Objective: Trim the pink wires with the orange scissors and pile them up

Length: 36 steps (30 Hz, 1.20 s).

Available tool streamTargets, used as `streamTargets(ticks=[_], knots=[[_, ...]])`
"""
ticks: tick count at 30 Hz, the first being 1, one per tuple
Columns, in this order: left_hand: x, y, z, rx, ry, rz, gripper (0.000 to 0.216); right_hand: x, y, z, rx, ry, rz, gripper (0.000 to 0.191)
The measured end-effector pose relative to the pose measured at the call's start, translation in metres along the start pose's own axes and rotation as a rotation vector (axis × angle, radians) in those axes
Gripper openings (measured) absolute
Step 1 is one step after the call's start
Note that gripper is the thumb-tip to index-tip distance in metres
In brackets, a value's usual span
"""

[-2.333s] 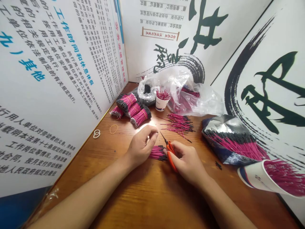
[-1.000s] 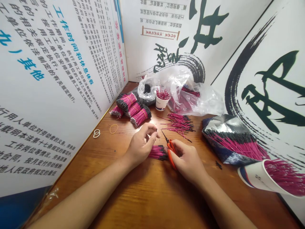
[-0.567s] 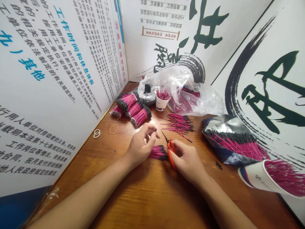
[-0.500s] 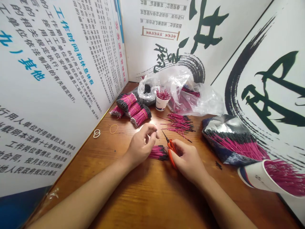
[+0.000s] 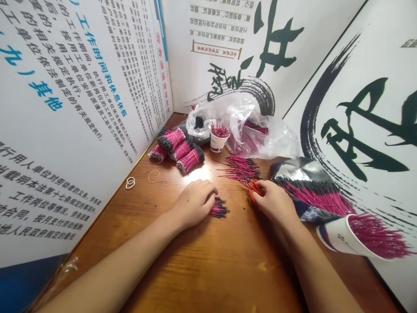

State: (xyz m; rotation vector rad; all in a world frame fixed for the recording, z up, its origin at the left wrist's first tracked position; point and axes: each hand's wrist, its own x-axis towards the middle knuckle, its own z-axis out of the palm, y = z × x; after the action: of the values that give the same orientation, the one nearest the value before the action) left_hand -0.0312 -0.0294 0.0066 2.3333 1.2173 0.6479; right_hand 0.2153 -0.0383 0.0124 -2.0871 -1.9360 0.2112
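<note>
My left hand [image 5: 195, 203] curls over a small batch of pink wires with black ends [image 5: 220, 208] on the table. Its fingers are bent around the near part, and their tips are partly hidden. In my right hand [image 5: 276, 201] is a pair of orange-handled scissors [image 5: 255, 188], with the dark narrow tip pointing left and away. That tip lies over or beside a loose pile of pink wires [image 5: 243, 167]; whether it touches them I cannot tell.
Rubber-banded wire bundles [image 5: 190, 160] are stacked at the back left, near a paper cup of wires [image 5: 219, 142] and a clear plastic bag [image 5: 282, 141]. A dark bag of wires [image 5: 312, 191] and a tilted cup [image 5: 340, 237] lie right. Rubber bands [image 5: 130, 183] sit left.
My right hand has moved right with the scissors, from the batch toward the loose pile. My left hand has lowered from a raised pinch onto the batch of wires.
</note>
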Motion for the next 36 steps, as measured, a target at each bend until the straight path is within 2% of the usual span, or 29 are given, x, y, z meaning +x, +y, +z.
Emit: streamTargets(ticks=[4, 6, 12, 15, 18, 26, 28, 32, 36], knots=[[0.0, -0.002, 0.002, -0.022, 0.007, 0.009, 0.014, 0.001, 0.0, 0.0, -0.022, -0.003, 0.022, 0.02], [0.0, -0.002, 0.002, -0.043, 0.036, 0.028, 0.015, 0.0, -0.002, 0.0, 0.049, 0.007, 0.012, 0.02], [0.0, -0.002, 0.0, -0.078, 0.203, 0.095, 0.024, -0.012, -0.025, 0.005, 0.466, -0.029, -0.224, 0.013], [0.001, -0.003, -0.001, -0.051, 0.236, 0.108, 0.018, -0.018, -0.036, 0.008, 0.533, -0.051, -0.335, 0.011], [0.002, -0.004, -0.001, -0.021, 0.239, 0.106, 0.019, -0.02, -0.04, 0.01, 0.568, -0.027, -0.367, 0.01], [0.002, -0.008, 0.001, 0.051, 0.224, 0.004, 0.014, -0.019, -0.038, 0.014, 0.645, 0.088, -0.306, 0.008], [0.001, -0.005, 0.0, 0.117, 0.189, 0.038, 0.014, -0.021, -0.041, 0.016, 0.668, 0.088, -0.313, 0.008], [-0.002, 0.006, -0.004, 0.266, 0.113, 0.215, 0.02, -0.028, -0.049, 0.02, 0.683, 0.085, -0.371, 0.003], [-0.003, 0.01, -0.005, 0.216, 0.121, 0.296, 0.02, -0.032, -0.052, 0.022, 0.716, 0.08, -0.356, 0.003]])
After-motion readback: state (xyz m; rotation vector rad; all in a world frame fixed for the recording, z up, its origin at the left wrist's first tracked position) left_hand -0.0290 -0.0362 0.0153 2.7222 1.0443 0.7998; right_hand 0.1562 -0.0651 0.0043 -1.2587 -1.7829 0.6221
